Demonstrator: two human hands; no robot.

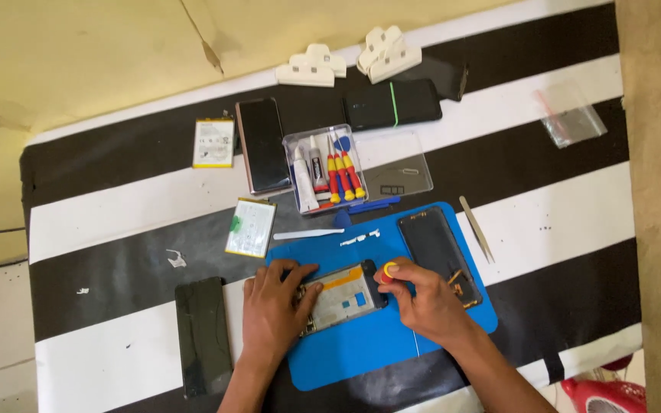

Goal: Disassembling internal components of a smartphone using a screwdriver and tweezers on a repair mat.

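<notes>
The left hand (273, 310) lies flat, steadying an opened phone (342, 297) on the blue mat (361, 344). The right hand (422, 298) pinches a red-and-yellow screwdriver (389, 271) at the phone's end. A detached screen (437, 252) lies beside it, and a tool box (327, 170) sits beyond the mat.

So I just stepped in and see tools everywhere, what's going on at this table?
A person is working on an opened phone lying on a blue mat. The left hand steadies the phone's left end, while the right hand holds a small screwdriver with a red and yellow cap upright at its right end. A detached screen lies on the mat beside it. Further up sit an open tool case, two batteries, other phones and tweezers.
</notes>
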